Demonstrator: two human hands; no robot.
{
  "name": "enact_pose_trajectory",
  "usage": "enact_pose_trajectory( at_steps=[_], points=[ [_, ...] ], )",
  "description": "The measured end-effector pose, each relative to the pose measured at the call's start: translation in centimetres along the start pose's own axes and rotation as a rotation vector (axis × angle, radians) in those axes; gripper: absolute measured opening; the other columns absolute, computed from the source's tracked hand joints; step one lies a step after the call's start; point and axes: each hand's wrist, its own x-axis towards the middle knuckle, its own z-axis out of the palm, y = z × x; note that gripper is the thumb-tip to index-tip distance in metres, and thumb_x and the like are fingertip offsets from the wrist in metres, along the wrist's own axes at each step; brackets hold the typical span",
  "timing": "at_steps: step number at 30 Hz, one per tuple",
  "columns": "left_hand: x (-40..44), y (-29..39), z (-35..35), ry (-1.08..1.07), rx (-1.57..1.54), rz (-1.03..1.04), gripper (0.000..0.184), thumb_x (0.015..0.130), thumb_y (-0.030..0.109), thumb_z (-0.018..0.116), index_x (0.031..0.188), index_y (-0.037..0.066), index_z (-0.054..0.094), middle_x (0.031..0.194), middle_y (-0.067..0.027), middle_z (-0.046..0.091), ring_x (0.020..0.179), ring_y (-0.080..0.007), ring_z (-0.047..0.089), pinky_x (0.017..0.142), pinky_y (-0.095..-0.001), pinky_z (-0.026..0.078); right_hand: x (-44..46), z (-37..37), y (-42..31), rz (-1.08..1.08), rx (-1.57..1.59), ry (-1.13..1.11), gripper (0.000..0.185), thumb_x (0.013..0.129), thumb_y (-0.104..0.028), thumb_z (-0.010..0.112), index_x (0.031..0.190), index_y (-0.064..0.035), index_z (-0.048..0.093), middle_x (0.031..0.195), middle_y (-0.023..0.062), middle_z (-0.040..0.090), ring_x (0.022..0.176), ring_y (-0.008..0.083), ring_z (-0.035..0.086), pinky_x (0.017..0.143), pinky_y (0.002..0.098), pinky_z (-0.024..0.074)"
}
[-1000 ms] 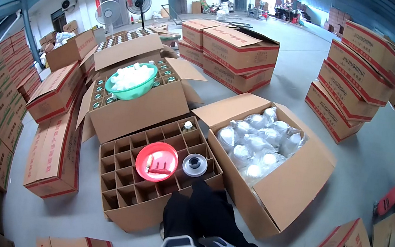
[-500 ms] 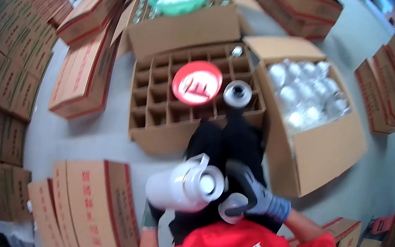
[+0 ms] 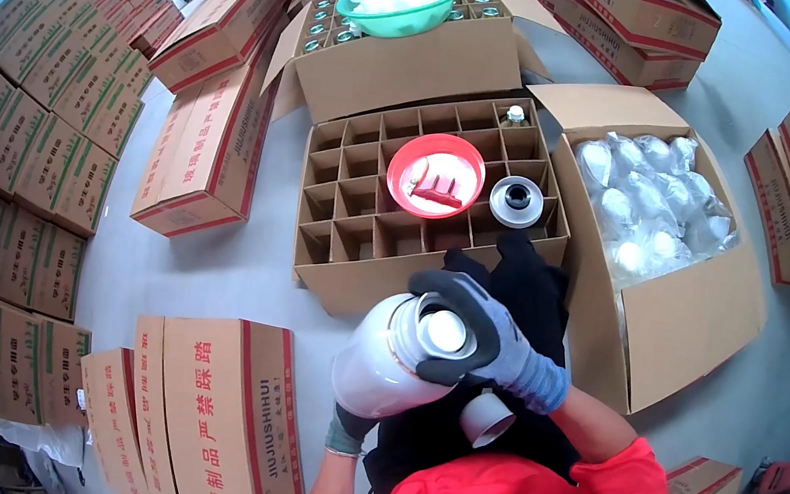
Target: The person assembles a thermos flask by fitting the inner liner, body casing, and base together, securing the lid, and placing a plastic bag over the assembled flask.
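Observation:
A white thermos flask (image 3: 368, 370) is tilted over my lap, its top with a white stopper (image 3: 445, 332) facing up and to the right. My left hand (image 3: 351, 427), in a grey glove, holds the flask from below; its fingers are mostly hidden behind the body. From the right, my right hand (image 3: 495, 342), gloved in grey and black, wraps its thumb and fingers round the flask's top. A white cup-shaped lid (image 3: 486, 420) lies on its side on my dark trousers, just under the right wrist, touched by neither hand.
Before my knees stands a divided carton (image 3: 349, 286) bearing a red bowl (image 3: 401, 190) and a white ring-shaped part (image 3: 516, 201). An open carton (image 3: 691, 334) of plastic-wrapped parts (image 3: 659, 203) is at right. Behind, a green basin (image 3: 401, 21) rests on another carton. Closed cartons (image 3: 221, 405) flank me.
My right hand has let go of the white lid, now lying on my lap, and has moved up onto the flask's top. The view has shifted slightly.

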Motion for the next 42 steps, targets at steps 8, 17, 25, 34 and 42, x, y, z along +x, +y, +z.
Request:
enact_pose_trajectory(
  at_steps=[8, 17, 25, 34, 42],
  points=[
    [-0.5, 0.5, -1.3, 0.023, 0.045, 0.019, 0.068, 0.092, 0.032, 0.064, 0.149, 0.010, 0.032, 0.150, -0.0101, 0.041, 0.137, -0.0237, 0.040, 0.115, -0.0400, 0.031, 1.5, 0.8, -0.1, -0.045, -0.007, -0.080, 0.074, 0.069, -0.030, 0.084, 0.130, -0.0030, 0.052, 0.124, 0.0141, 0.057, 0.113, 0.0283, 0.059, 0.099, 0.0367, 0.0458],
    [-0.4, -0.7, -2.7, 0.042, -0.072, 0.000, 0.072, 0.092, 0.033, 0.064, 0.151, 0.011, 0.029, 0.152, -0.0096, 0.039, 0.139, -0.0239, 0.037, 0.117, -0.0402, 0.027, 1.0, 1.8, -0.1, -0.087, -0.015, 0.188, 0.071, 0.068, -0.030, 0.086, 0.127, -0.0010, 0.056, 0.116, 0.0139, 0.061, 0.106, 0.0267, 0.062, 0.093, 0.0352, 0.0488],
    [-0.1, -7.0, -0.3, 0.092, 0.037, 0.035, 0.067, 0.093, 0.032, 0.063, 0.150, 0.014, 0.033, 0.151, -0.0065, 0.040, 0.140, -0.0236, 0.037, 0.118, -0.0398, 0.025, -0.6, 3.1, 1.4, -0.139, -0.071, 0.021, 0.092, 0.059, -0.034, 0.092, 0.134, -0.0025, 0.047, 0.130, 0.0152, 0.053, 0.121, 0.0322, 0.051, 0.105, 0.0414, 0.0404],
    [-1.4, -9.5, 1.4, 0.001, -0.134, 0.008, 0.064, 0.091, 0.031, 0.066, 0.146, 0.012, 0.040, 0.149, -0.0086, 0.043, 0.137, -0.0244, 0.040, 0.117, -0.0389, 0.028, -11.8, 0.3, 4.5, -0.045, -0.658, -0.536, 0.083, 0.072, -0.039, 0.078, 0.138, -0.0032, 0.043, 0.141, 0.0208, 0.043, 0.136, 0.0367, 0.039, 0.116, 0.0558, 0.0206],
    [-0.1, -7.4, 2.5, 0.044, -0.022, 0.071, 0.072, 0.089, 0.034, 0.070, 0.149, 0.014, 0.036, 0.151, -0.0079, 0.040, 0.140, -0.0250, 0.036, 0.118, -0.0401, 0.026, -12.5, -0.7, 4.9, 0.000, -0.906, -0.334, 0.044, 0.065, -0.023, 0.077, 0.100, 0.0000, 0.064, 0.129, 0.0234, 0.051, 0.120, 0.0417, 0.051, 0.108, 0.0570, 0.0349]
  ],
)
